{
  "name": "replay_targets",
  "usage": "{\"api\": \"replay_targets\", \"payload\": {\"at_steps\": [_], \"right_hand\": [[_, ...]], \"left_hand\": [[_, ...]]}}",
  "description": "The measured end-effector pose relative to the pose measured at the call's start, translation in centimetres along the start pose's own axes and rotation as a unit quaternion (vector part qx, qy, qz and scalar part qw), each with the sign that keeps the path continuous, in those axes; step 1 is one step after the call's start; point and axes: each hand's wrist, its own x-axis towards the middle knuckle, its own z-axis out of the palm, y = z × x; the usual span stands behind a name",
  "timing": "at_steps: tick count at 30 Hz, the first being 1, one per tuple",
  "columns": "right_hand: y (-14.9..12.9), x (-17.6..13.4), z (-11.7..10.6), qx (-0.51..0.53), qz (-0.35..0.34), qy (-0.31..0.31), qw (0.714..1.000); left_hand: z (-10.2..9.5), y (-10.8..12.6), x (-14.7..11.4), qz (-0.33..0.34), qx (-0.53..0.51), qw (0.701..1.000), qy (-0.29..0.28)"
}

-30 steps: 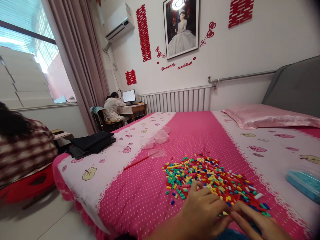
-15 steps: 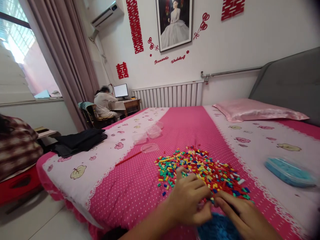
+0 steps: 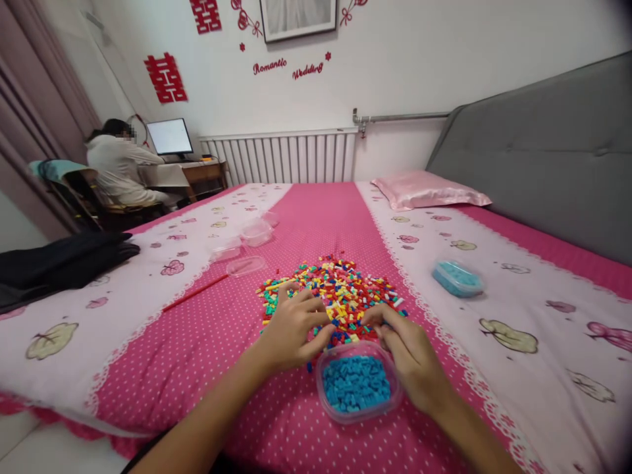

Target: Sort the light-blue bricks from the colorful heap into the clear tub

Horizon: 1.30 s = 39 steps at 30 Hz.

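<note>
A heap of small multicoloured plastic pieces [image 3: 340, 289] lies on the pink polka-dot bedspread. My left hand [image 3: 296, 322] rests over its left part, fingers apart and thumb stretched toward the middle. At the heap's near right edge is my right hand [image 3: 409, 349], with fingers curled and thumb and index drawn together; whether a piece is between them is hidden. Just below the heap, between my wrists, stands an uncovered clear plastic tub [image 3: 326, 411] holding many blue pieces [image 3: 355, 382].
A second clear tub of light-blue pieces [image 3: 458, 278] sits to the right. Several clear containers [image 3: 257, 232], a lid [image 3: 247, 266] and a red stick [image 3: 195, 293] lie at the left. Dark folded clothes [image 3: 64, 263] are farther left. A person [image 3: 118, 161] sits at a desk behind.
The view has tilted down and shifted right. My hands have moved apart, uncovering the tub of blue pieces between them. My right hand has shifted forward to the heap's edge.
</note>
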Motion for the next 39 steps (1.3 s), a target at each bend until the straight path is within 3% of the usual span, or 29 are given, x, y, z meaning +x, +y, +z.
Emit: {"api": "replay_targets", "payload": {"at_steps": [5, 10, 13, 18, 24, 27, 29, 32, 35, 39], "right_hand": [[1.0, 0.2, 0.7, 0.034, 0.014, -0.053, 0.998], [1.9, 0.1, 1.3, 0.078, 0.037, -0.090, 0.992], [1.6, 0.1, 1.3, 0.066, 0.025, -0.090, 0.993], [1.0, 0.0, 1.5, 0.030, 0.005, -0.143, 0.989], [0.6, -0.1, 1.6, -0.007, -0.004, -0.118, 0.993], [0.8, 0.0, 1.4, -0.018, -0.008, -0.071, 0.997], [1.0, 0.2, 1.2, -0.038, -0.012, -0.020, 0.999], [1.4, 0.4, 0.9, -0.068, -0.001, 0.017, 0.998], [1.4, 0.6, 0.7, -0.068, 0.009, 0.004, 0.998], [1.2, 0.6, 0.5, -0.055, -0.028, -0.037, 0.997]], "left_hand": [[1.2, 0.8, 0.0, -0.003, -0.013, 0.999, 0.051], [2.9, 1.4, -0.1, 0.055, -0.013, 0.993, 0.100], [3.5, 1.4, -0.1, 0.079, -0.010, 0.989, 0.125], [3.4, 1.6, 0.0, 0.108, -0.025, 0.982, 0.150], [3.2, 2.3, 0.2, 0.093, -0.018, 0.982, 0.163], [2.6, 2.1, 0.2, 0.078, -0.026, 0.981, 0.177], [1.7, 1.6, 0.1, 0.065, -0.046, 0.986, 0.149], [0.4, 1.1, 0.0, 0.045, -0.077, 0.995, 0.053], [-0.5, 0.8, 0.0, 0.048, -0.073, 0.996, -0.007], [-0.4, 0.7, 0.1, 0.058, -0.044, 0.997, -0.017]]}}
